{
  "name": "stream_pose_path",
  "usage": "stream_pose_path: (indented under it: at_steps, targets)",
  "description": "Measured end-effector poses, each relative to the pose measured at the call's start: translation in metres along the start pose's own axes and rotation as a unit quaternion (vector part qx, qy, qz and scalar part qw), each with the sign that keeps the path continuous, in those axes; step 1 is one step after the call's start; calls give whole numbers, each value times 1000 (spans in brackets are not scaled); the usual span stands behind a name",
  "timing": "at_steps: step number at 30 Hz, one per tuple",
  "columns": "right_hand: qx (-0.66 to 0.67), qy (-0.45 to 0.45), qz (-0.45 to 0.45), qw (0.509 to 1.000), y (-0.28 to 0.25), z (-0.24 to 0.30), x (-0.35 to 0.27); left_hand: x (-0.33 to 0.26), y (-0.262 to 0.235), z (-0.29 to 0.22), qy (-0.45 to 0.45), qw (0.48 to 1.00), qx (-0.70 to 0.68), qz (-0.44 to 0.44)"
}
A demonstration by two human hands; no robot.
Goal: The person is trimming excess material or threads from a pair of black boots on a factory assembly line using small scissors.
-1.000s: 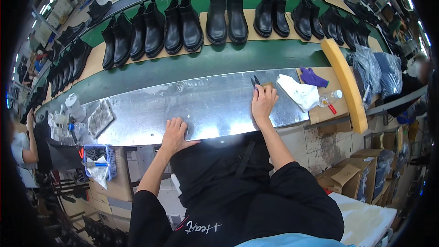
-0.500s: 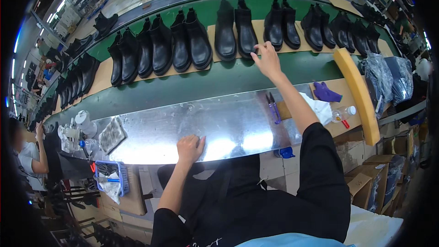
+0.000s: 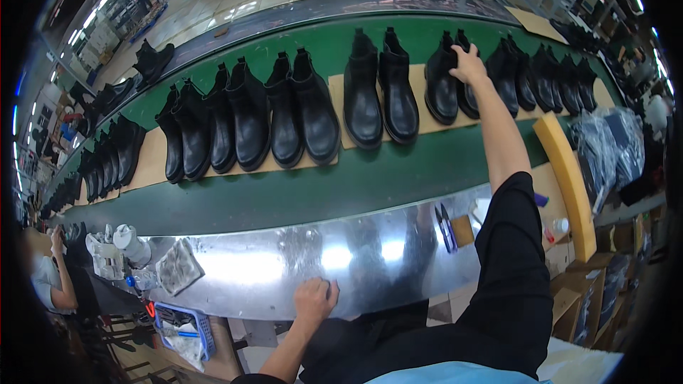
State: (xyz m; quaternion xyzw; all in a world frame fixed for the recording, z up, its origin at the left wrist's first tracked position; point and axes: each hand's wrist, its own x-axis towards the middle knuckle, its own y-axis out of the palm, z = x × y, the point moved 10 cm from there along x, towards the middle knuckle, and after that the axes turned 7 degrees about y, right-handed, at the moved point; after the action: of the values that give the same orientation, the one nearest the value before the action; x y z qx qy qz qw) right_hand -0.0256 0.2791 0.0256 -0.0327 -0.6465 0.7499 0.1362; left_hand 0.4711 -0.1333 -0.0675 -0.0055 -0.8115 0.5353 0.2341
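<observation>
My right hand (image 3: 469, 66) reaches over the far belt to a pair of black ankle boots. Its thumb and fingers are apart, over the shafts of the left boot (image 3: 442, 92) and the right boot (image 3: 467, 99). Whether the fingertips touch the leather I cannot tell. Both boots stand upright, toes toward me; the right one is partly hidden by my hand and wrist. My left hand (image 3: 315, 300) rests on the near edge of the metal table (image 3: 277, 263), fingers curled, nothing visible in them. Just left of the reached-for pair stands another black boot (image 3: 398, 96).
More black boots line the green belt (image 3: 213, 206) on cardboard sheets (image 3: 146, 163). Purple-handled snips (image 3: 446, 229) lie at the table's right, near a yellow foam strip (image 3: 567, 185). At left are a stained cloth (image 3: 179, 267), bottles (image 3: 131, 244) and a blue basket (image 3: 208, 336).
My right hand has moved right and farther out, from a boot's toe to the tops of the pair beside it. My left hand stays at the table edge. The view has shifted.
</observation>
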Motion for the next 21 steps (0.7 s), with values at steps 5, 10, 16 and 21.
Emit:
stream_pose_path:
  at_steps: [5,10,16,21]
  targets:
    - [-26,-10,151,988,36,-29,55,4,6,4,-12,999,-24,37]
    - [52,33,210,976,41,-25,73,9,7,6,-10,998,-30,56]
    - [16,-31,209,977,29,4,62,13,9,7,-8,998,-34,56]
    - [-3,-52,162,985,14,12,38,11,9,5,-10,997,-36,65]
